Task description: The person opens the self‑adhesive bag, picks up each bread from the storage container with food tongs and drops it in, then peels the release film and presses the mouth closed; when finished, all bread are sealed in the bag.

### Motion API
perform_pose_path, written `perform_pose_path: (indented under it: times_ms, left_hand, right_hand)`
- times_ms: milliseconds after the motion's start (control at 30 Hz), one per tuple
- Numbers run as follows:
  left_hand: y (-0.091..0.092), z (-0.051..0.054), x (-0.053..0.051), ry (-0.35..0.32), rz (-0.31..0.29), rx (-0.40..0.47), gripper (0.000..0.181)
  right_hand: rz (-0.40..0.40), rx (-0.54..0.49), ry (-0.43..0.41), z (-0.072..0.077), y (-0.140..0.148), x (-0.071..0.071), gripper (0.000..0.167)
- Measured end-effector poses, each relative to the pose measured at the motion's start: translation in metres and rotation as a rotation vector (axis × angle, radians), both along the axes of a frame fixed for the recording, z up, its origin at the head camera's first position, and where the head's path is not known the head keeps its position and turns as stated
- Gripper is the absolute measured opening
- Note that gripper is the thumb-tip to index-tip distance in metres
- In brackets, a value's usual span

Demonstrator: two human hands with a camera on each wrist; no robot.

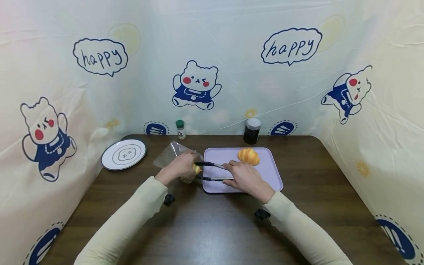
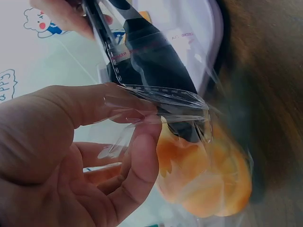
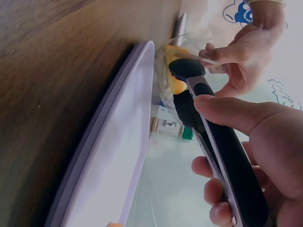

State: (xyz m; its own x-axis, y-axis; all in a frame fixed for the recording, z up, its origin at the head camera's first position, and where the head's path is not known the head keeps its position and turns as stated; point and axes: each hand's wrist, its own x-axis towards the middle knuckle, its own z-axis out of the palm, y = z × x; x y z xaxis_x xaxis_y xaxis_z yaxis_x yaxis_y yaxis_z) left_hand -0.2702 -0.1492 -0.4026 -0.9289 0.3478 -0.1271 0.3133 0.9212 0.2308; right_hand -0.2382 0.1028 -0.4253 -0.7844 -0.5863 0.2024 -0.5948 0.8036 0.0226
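Note:
My left hand (image 1: 180,167) pinches the edge of a clear plastic bag (image 2: 189,111) between thumb and finger. Inside the bag is an orange-yellow bread roll (image 2: 208,175). My right hand (image 1: 246,178) grips black and silver tongs (image 3: 232,165), whose black tips reach into the bag's mouth at the roll; in the head view the two arms of the tongs stand apart. Whether the tips touch the roll is hard to tell. Another roll (image 1: 248,156) lies on the lilac tray (image 1: 271,173), behind my right hand.
A white plate (image 1: 124,154) is at the table's back left. At the back edge stand a green-capped shaker (image 1: 180,129) and a dark jar with a pale lid (image 1: 252,131). A patterned cloth (image 1: 232,73) hangs behind and beside the brown table (image 1: 212,228).

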Motion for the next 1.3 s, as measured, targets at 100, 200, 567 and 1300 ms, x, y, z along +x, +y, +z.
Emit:
perform_pose_path:
  times_ms: [100,200,567,1300]
  left_hand:
    - [0.001,-0.001,0.000,-0.010,0.003,0.001,0.063]
    - [0.002,-0.002,0.000,-0.012,0.008,0.003,0.059]
    - [-0.002,-0.002,0.000,-0.026,0.002,0.016,0.056]
    - [-0.007,-0.005,0.004,-0.108,0.081,-0.132,0.027]
  right_hand:
    - [-0.016,-0.018,-0.024,-0.001,-0.001,-0.001,0.056]
    - [-0.033,-0.052,-0.064,0.000,-0.002,-0.001,0.056]
    - [-0.005,-0.004,0.000,-0.004,-0.004,-0.005,0.058]
    - [-0.006,-0.008,-0.020,-0.009,0.000,-0.003,0.055]
